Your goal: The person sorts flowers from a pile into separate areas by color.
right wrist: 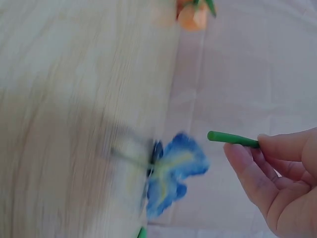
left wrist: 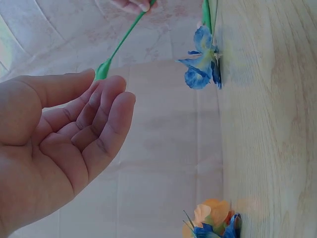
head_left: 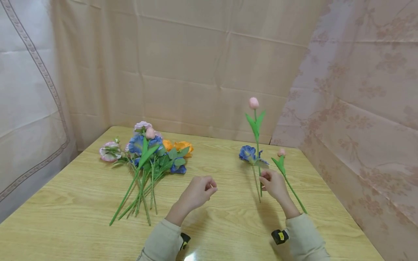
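My right hand [head_left: 274, 184] pinches the lower stem of a pink artificial tulip [head_left: 253, 103], which stands upright above the table. The cut end of its green stem [right wrist: 223, 137] pokes out past the thumb and fingertip in the right wrist view. Behind that stem a blue iris [head_left: 248, 154] lies on the table, and another pink tulip [head_left: 281, 166] lies to the right of the hand. Nothing is in my left hand [head_left: 197, 192]; its fingers are loosely bent above the table, between the iris and a pile of flowers.
On the left of the wooden table [head_left: 225, 232] lies a pile of artificial flowers: blue irises [head_left: 136, 144], orange blooms [head_left: 184, 148], pale pink-white blooms [head_left: 110, 151] and a pink tulip [head_left: 150, 133]. Beige curtain [head_left: 196, 72] hangs behind the table; patterned cloth [head_left: 369, 90] hangs at the right.
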`<state>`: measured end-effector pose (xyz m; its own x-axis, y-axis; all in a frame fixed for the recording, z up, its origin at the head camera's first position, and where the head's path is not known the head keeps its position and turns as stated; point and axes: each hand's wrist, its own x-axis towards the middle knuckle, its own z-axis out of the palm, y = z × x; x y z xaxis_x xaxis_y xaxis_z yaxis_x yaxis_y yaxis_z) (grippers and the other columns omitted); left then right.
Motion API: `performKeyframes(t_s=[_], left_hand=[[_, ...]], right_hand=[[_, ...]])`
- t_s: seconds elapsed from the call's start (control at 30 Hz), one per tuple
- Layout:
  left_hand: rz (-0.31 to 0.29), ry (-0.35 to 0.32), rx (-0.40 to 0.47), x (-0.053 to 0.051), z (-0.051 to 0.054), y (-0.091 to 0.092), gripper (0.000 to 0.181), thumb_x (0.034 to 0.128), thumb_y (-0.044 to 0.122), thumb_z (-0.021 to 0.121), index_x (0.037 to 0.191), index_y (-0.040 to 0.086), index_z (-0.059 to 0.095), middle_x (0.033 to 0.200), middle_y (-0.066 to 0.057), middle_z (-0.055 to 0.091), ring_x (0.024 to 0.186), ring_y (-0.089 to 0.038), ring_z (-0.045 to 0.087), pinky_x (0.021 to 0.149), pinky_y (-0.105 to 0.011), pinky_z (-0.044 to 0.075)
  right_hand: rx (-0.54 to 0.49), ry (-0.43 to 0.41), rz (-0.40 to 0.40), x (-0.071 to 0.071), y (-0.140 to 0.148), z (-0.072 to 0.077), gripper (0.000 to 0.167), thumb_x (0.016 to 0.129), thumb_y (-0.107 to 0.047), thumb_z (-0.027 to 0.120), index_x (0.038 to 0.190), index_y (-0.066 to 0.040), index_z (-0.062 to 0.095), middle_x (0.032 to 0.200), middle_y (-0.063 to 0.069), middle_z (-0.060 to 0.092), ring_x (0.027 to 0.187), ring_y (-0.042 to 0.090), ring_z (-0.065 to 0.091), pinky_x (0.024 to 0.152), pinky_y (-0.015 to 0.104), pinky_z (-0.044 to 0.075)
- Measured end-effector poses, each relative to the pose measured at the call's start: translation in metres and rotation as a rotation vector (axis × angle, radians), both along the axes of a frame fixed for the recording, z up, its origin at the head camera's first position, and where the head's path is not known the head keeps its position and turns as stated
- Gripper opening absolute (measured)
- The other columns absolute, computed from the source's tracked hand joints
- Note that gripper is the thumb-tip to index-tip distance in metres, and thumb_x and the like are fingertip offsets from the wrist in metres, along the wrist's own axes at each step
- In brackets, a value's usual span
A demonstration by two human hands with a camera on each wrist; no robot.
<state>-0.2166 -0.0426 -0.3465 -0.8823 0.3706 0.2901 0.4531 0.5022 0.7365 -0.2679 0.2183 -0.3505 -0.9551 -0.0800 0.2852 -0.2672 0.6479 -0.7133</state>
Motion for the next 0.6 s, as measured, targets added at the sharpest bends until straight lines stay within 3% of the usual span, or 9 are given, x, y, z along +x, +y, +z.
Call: performKeyframes(t_s=[0.43,0.6], left_hand=[[-0.020,-0.002,-0.027,-0.003,-0.006,0.000,0.006,0.0863,0.006,0.057,0.083,0.001,0.060,0.056,0.003,0.049,0.047,-0.006,0.048,0.042,-0.021,0.038],[-0.037,-0.019,-0.029,-0.004,-0.006,0.000,0.006,0.0859,0.004,0.057,0.082,0.001,0.060,0.058,-0.004,0.053,0.047,-0.007,0.048,0.043,-0.021,0.039]], right_hand=[[0.137,-0.140,-0.044,-0.001,0.042,-0.001,0.008,0.083,0.008,0.053,0.086,0.015,0.053,0.073,0.016,0.054,0.058,0.023,0.058,0.052,0.034,0.052],[0.203,-0.185,-0.048,-0.003,0.056,0.002,0.009,0.083,0.009,0.051,0.085,0.018,0.051,0.076,0.019,0.053,0.057,0.024,0.059,0.053,0.034,0.052]])
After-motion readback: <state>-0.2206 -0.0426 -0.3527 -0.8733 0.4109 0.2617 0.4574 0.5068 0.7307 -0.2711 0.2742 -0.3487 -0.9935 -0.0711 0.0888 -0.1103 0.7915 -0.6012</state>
